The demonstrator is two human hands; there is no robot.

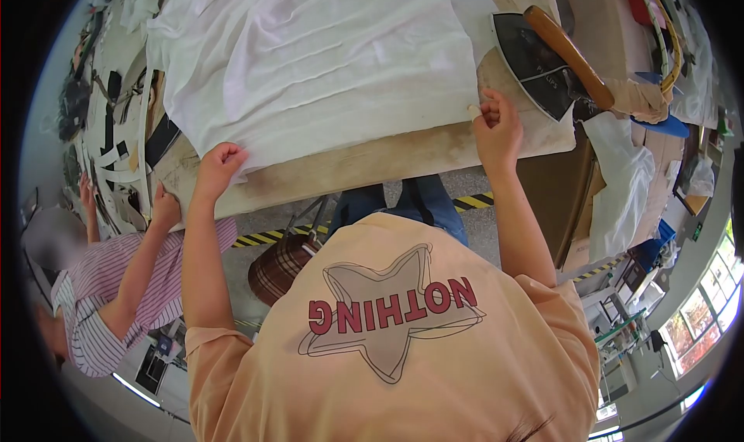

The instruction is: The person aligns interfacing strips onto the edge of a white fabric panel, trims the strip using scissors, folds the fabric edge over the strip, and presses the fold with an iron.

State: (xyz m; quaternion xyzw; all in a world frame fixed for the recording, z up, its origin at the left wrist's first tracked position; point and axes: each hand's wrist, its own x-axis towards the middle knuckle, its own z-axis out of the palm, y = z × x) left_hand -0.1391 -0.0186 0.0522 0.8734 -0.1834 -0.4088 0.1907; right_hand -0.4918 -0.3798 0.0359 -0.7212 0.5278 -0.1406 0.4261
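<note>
A wide white cloth (349, 85) with several wrinkles and raised creases lies over the worktable, its front edge near the table's edge. My left hand (220, 171) is closed on the cloth's near left corner, thumb and fingers pinched together. At the near right corner my right hand (497, 128) has its fingers curled, with the thumb at the cloth's edge; a pale wrap covers the thumb tip. Just beyond the right hand rests an iron (535, 66) with a dark body and a brown wooden handle (570, 57).
The worktable's padded edge (372, 163) runs in front of me. Dark and white strips (116, 151) lie on the left, where a co-worker in a striped top (139, 287) has hands at the table. Cardboard and clear plastic (624, 186) stand right. A plaid bag (279, 268) is below.
</note>
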